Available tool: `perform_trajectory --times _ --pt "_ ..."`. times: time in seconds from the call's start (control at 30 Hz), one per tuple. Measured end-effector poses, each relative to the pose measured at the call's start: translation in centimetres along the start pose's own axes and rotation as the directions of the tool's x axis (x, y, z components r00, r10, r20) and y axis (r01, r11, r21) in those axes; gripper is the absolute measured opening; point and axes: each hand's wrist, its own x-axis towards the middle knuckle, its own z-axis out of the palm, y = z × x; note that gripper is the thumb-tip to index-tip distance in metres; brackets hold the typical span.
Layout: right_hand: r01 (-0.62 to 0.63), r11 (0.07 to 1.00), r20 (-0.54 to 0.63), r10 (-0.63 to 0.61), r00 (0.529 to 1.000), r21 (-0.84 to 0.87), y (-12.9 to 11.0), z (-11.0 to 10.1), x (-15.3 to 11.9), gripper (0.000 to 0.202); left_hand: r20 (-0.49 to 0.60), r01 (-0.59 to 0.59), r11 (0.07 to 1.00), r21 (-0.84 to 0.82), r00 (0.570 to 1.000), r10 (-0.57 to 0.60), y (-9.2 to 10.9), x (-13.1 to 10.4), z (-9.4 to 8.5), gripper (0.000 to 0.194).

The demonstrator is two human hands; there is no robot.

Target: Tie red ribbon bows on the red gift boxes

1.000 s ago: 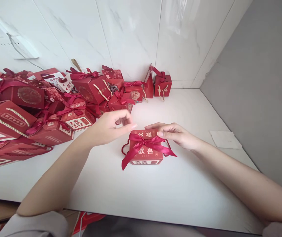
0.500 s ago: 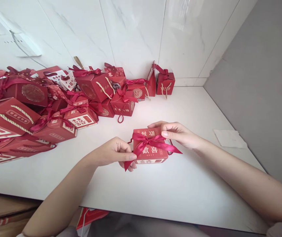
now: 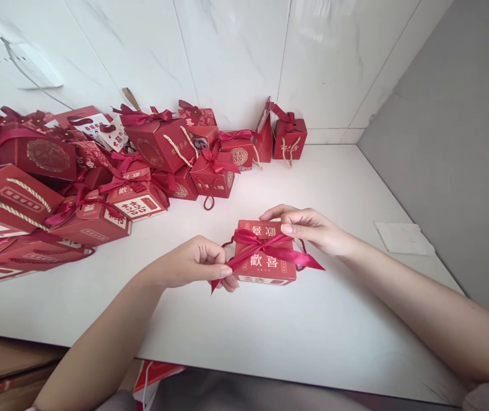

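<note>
So the small red gift box (image 3: 279, 273) is lying on the smooth white table (image 3: 236, 342), right between the two hands. It's boxy with crisp edges, looks like card, with pale characters printed on top and a white printed panel on the side facing the person.

There's a shiny deep red ribbon (image 3: 262, 246) tied across the top, pointy tails and all. The left hand (image 3: 195, 262) has one tail pinched between thumb and fingers, just beside the box. The right hand (image 3: 321, 233) is at the far right corner, thumb on top by the ribbon and fingers curled narrowly behind; can't tell if it's gripping the card or the ribbon. Dark red twisted cord handles (image 3: 303, 251) poke out both sides.

Past the left hand there's a big jumbled pile of red boxes (image 3: 92, 225), some with satiny bows, some with cream rope handles (image 3: 19, 211). To the right of the right hand, a thin white sheet (image 3: 405, 237) lies flat. Behind it all is a glossy marbled tile wall (image 3: 236, 57).
</note>
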Motion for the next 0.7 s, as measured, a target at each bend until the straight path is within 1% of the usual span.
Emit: perform_trajectory --times 0.17,0.27,0.33,0.43,0.53,0.6,0.7 --pt "0.008 1.000 0.012 -0.008 1.000 0.004 0.0 0.2 0.0 0.031 0.006 -0.007 1.000 0.013 1.000 0.007 -0.3 0.0 -0.3 0.037" --pt "0.016 0.999 0.010 -0.016 1.000 0.038 0.1 0.4 -0.1 0.030 -0.020 -0.024 0.996 0.086 0.999 0.025 -0.2 -0.2 -0.3 0.038" --pt "0.023 0.997 0.013 -0.024 1.000 0.068 0.1 0.4 -0.2 0.030 -0.051 -0.035 0.992 0.124 0.998 0.041 0.0 -0.4 -0.1 0.035" --pt "0.032 0.996 0.038 -0.035 0.999 0.082 0.2 0.3 -0.3 0.030 -0.081 -0.062 0.989 0.133 0.994 0.074 0.3 -0.4 0.5 0.027" --pt "0.035 0.997 0.063 -0.039 0.997 0.062 0.1 0.3 -0.3 0.029 -0.102 -0.100 0.983 0.155 0.988 0.116 0.3 0.0 0.9 0.028" --pt "0.029 0.998 0.062 -0.033 0.998 0.059 0.1 0.4 -0.3 0.030 -0.093 -0.105 0.984 0.142 0.989 0.119 0.1 0.3 1.0 0.031" --pt "0.004 0.998 0.045 -0.007 0.999 0.069 0.0 0.7 -0.3 0.039 -0.033 -0.076 0.995 0.064 0.996 0.078 -0.2 0.4 0.8 0.031"
